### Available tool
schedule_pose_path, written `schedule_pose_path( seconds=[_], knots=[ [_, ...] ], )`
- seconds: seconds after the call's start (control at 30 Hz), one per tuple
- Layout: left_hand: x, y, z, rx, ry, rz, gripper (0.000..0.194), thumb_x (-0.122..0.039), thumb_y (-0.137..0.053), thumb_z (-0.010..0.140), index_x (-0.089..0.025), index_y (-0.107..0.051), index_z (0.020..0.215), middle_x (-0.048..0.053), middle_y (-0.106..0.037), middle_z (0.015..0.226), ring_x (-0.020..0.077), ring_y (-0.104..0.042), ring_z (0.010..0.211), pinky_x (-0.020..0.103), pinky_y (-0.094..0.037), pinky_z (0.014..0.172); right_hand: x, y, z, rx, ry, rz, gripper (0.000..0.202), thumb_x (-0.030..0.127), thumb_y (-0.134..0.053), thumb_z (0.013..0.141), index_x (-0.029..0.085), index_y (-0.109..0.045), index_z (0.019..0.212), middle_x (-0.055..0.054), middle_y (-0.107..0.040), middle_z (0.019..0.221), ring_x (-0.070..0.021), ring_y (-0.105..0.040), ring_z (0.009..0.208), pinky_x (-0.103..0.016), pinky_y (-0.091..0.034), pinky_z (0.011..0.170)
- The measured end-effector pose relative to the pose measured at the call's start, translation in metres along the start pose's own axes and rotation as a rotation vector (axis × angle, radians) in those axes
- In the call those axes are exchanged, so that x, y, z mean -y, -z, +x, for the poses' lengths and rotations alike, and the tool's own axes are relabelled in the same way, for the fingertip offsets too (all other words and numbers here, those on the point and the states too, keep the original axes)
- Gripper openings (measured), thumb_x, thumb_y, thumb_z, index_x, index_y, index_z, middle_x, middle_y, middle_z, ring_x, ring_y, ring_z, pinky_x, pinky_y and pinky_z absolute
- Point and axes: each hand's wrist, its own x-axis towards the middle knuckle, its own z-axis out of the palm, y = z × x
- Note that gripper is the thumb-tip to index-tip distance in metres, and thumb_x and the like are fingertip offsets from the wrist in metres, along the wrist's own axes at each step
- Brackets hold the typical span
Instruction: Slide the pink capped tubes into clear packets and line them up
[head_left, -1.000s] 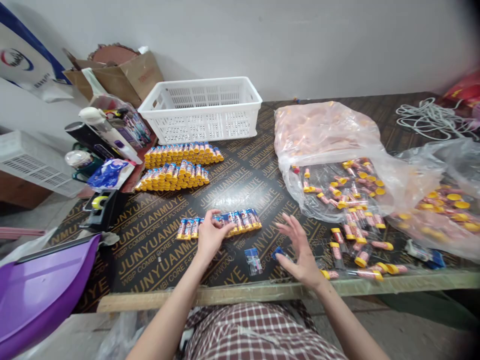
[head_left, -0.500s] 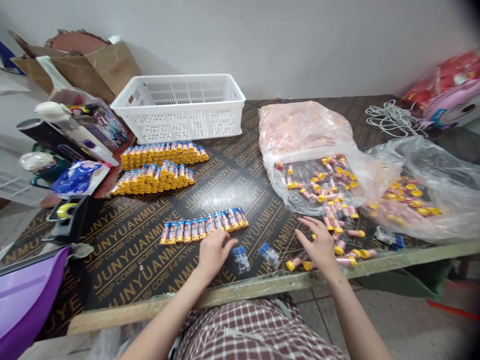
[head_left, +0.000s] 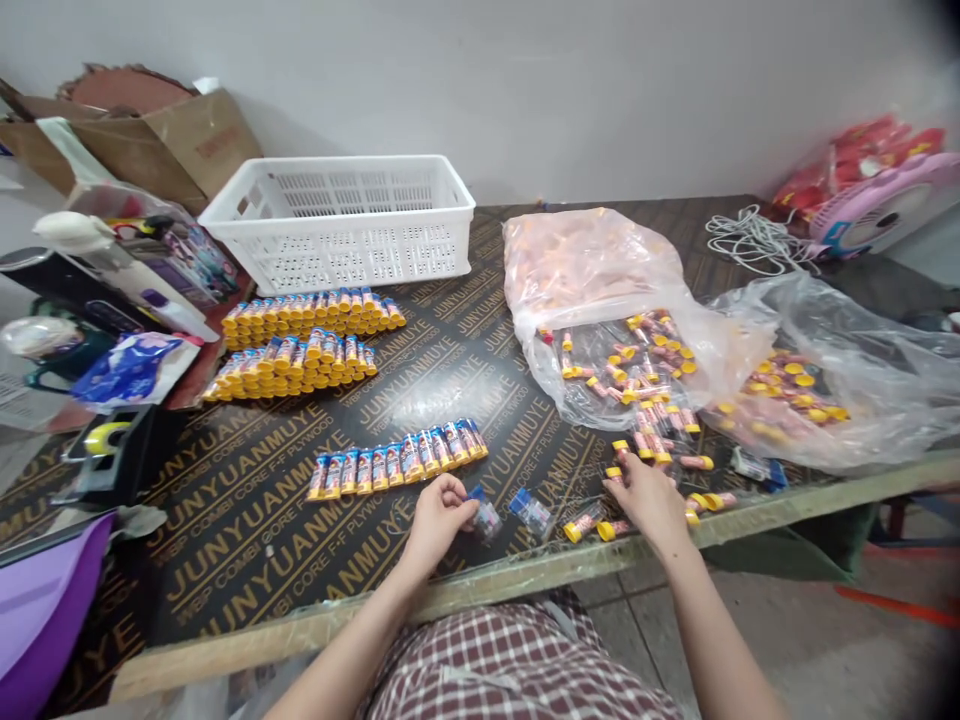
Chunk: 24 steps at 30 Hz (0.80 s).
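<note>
My left hand [head_left: 442, 515] is closed in a pinch at the edge of a small clear packet with a blue top [head_left: 486, 514]. Beside it lies another such packet [head_left: 532, 511]. Fingers bent, my right hand [head_left: 649, 495] is at a pink tube with yellow ends [head_left: 618, 452] in front of the loose pink tubes [head_left: 652, 430]. A row of blue-topped tubes [head_left: 397, 462] lies beyond my left hand. Behind that row, at the left, are two stacks of similar tubes [head_left: 292, 362].
A white plastic basket [head_left: 345, 245] stands at the back. Plastic bags of pink tubes [head_left: 592, 260] lie on the right, with a cable [head_left: 757, 240] and a pink fan [head_left: 885, 205] behind. A black tape dispenser [head_left: 109, 465] stands at the left.
My left hand has moved off the tube row and pinched the left packet, which is now tilted. My right hand's spread fingers have closed in towards a pink tube.
</note>
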Motion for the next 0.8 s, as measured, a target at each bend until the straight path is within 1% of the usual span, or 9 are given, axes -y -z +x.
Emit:
schedule_pose_path(
  seconds=[0.07, 0.13, 0.2, 0.27, 0.37, 0.43, 0.5, 0.6, 0.8],
  knots=[
    [-0.002, -0.003, -0.001, -0.003, 0.055, -0.144, 0.037, -0.026, -0.075, 0.055, -0.019, -0.050, 0.080, -0.008, -0.053, 0.050, 0.0113, -0.052, 0.045, 0.024, -0.046, 0.048, 0.005, -0.002, 0.000, -0.006, 0.024, 0.060, 0.037, 0.027, -0.054, 0.078, 0.016, -0.057, 0.113, -0.008, -0.066, 0.080, -0.0257, -0.062, 0.076, -0.032, -0.042, 0.063],
    [-0.005, -0.005, -0.002, 0.014, 0.089, -0.219, 0.045, -0.025, -0.079, 0.051, -0.016, -0.056, 0.088, -0.006, -0.058, 0.052, 0.0104, -0.053, 0.046, 0.023, -0.047, 0.050, 0.012, -0.001, 0.000, -0.058, 0.070, 0.220, 0.043, 0.024, -0.051, 0.077, 0.016, -0.051, 0.119, -0.005, -0.063, 0.078, -0.0227, -0.061, 0.074, -0.032, -0.044, 0.066],
    [-0.009, -0.005, -0.003, 0.026, 0.122, -0.263, 0.043, -0.028, -0.081, 0.050, -0.012, -0.061, 0.084, -0.002, -0.061, 0.055, 0.0090, -0.053, 0.047, 0.022, -0.048, 0.051, 0.023, 0.003, -0.002, -0.129, 0.098, 0.433, 0.048, 0.025, -0.053, 0.075, 0.016, -0.048, 0.122, -0.002, -0.060, 0.077, -0.0197, -0.059, 0.069, -0.032, -0.046, 0.067],
    [-0.014, -0.006, -0.004, 0.008, 0.130, -0.300, 0.037, -0.033, -0.082, 0.051, -0.010, -0.064, 0.074, 0.000, -0.062, 0.057, 0.0078, -0.053, 0.047, 0.021, -0.048, 0.051, 0.039, 0.011, -0.007, -0.152, 0.111, 0.654, 0.048, 0.028, -0.056, 0.075, 0.017, -0.049, 0.121, -0.001, -0.058, 0.079, -0.0175, -0.058, 0.066, -0.031, -0.048, 0.064],
    [-0.025, -0.006, -0.003, -0.057, 0.099, -0.369, 0.036, -0.037, -0.082, 0.051, -0.010, -0.065, 0.067, 0.000, -0.061, 0.059, 0.0078, -0.053, 0.050, 0.021, -0.049, 0.050, 0.068, 0.026, -0.022, -0.127, 0.193, 0.948, 0.031, 0.033, -0.059, 0.079, 0.020, -0.058, 0.107, -0.004, -0.060, 0.087, -0.0177, -0.060, 0.075, -0.029, -0.051, 0.064],
    [-0.033, -0.003, -0.001, -0.120, 0.068, -0.417, 0.036, -0.038, -0.084, 0.049, -0.010, -0.066, 0.065, 0.000, -0.061, 0.059, 0.0082, -0.054, 0.052, 0.020, -0.048, 0.049, 0.088, 0.035, -0.034, -0.148, 0.276, 1.067, 0.019, 0.032, -0.060, 0.081, 0.021, -0.064, 0.096, -0.007, -0.061, 0.095, -0.0193, -0.060, 0.086, -0.030, -0.052, 0.070],
    [-0.042, 0.001, 0.002, -0.195, 0.043, -0.459, 0.037, -0.039, -0.085, 0.046, -0.010, -0.067, 0.063, 0.000, -0.062, 0.059, 0.0083, -0.054, 0.053, 0.019, -0.047, 0.049, 0.105, 0.041, -0.045, -0.165, 0.346, 1.142, 0.015, 0.028, -0.060, 0.082, 0.022, -0.065, 0.095, -0.007, -0.061, 0.101, -0.0201, -0.059, 0.094, -0.031, -0.053, 0.077],
    [-0.050, 0.008, 0.007, -0.299, 0.009, -0.526, 0.039, -0.042, -0.084, 0.046, -0.011, -0.066, 0.061, 0.001, -0.062, 0.057, 0.0081, -0.054, 0.052, 0.019, -0.048, 0.051, 0.123, 0.042, -0.058, -0.146, 0.442, 1.195, 0.022, 0.021, -0.058, 0.084, 0.025, -0.065, 0.105, -0.007, -0.059, 0.107, -0.0197, -0.059, 0.099, -0.032, -0.053, 0.080],
    [-0.053, 0.014, 0.011, -0.412, -0.033, -0.621, 0.043, -0.043, -0.085, 0.042, -0.012, -0.066, 0.063, 0.000, -0.063, 0.059, 0.0081, -0.054, 0.051, 0.020, -0.047, 0.051, 0.140, 0.036, -0.070, -0.238, 0.565, 1.106, 0.036, 0.012, -0.057, 0.083, 0.029, -0.063, 0.115, -0.006, -0.059, 0.109, -0.0196, -0.059, 0.100, -0.035, -0.050, 0.087]
  ],
)
